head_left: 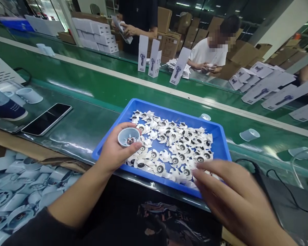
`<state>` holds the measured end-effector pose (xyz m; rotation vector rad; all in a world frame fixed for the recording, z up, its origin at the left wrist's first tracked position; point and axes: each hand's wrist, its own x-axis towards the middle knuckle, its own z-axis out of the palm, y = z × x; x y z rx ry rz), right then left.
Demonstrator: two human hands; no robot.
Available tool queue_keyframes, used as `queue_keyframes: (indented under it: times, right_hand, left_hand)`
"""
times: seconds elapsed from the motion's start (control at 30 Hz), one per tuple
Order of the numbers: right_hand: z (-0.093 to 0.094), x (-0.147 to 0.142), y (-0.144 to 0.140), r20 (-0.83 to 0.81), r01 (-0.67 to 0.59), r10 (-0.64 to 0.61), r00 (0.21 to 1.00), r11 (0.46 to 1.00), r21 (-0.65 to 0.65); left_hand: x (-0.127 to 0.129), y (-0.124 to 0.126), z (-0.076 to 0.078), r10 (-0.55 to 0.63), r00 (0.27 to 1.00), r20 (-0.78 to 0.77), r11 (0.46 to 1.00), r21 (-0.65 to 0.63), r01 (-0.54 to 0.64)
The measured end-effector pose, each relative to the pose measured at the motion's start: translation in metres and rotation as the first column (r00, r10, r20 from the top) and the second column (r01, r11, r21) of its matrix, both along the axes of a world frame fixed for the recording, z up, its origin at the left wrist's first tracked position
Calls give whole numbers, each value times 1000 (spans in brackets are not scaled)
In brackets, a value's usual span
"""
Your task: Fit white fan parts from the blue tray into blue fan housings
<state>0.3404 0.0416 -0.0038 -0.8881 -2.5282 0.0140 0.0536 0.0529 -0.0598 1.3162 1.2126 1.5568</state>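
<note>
My left hand (pixel 118 147) is closed around a light blue round fan housing (pixel 121 137), its open side up. Inside the housing shows a small motor with copper-coloured windings. Below it, a blue tray (pixel 224 145) bears many white fan blades (pixel 166 155) with dark hubs. My right hand (pixel 228 188), slightly blurred, reaches over the tray's right side. Its fingers are stretched out close to the blades, and I see nothing held in them. The undersides of those fingertips are hidden.
A phone (pixel 47 119) lies left of the tray. Many pale blue housings (pixel 36 184) fill the lower left. Loose cups (pixel 249 134) and white cartons (pixel 179 66) stand on the green conveyor (pixel 102 80). Two people work across it. A black cable (pixel 254 164) lies at right.
</note>
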Motion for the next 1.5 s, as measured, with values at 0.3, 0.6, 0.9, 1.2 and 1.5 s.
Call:
queue_keyframes:
  times: [0.3, 0.6, 0.9, 1.2, 1.5]
  right_hand:
    - [-36, -94, 66, 683, 350, -34, 730, 877, -330]
    - [-5, -57, 47, -14, 89, -226, 974, 435, -896]
    - [-13, -53, 13, -524, -483, -413, 745, 208, -851]
    - [11, -65, -4, -242, -60, -2, 970, 966, -252]
    - [-3, -57, 2, -293, -76, -3, 956, 963, -259]
  left_hand:
    - [3, -2, 1, 111, 981, -159, 983, -124, -132]
    - [2, -22, 4, 106, 967, -232, 963, 268, -41]
    - [32, -39, 27, -56, 728, -684, 976, 117, 185]
    - [43, -42, 28, 100, 634, -767, 937, 286, 199]
    - [50, -39, 25, 149, 646, -749, 923, 339, 180]
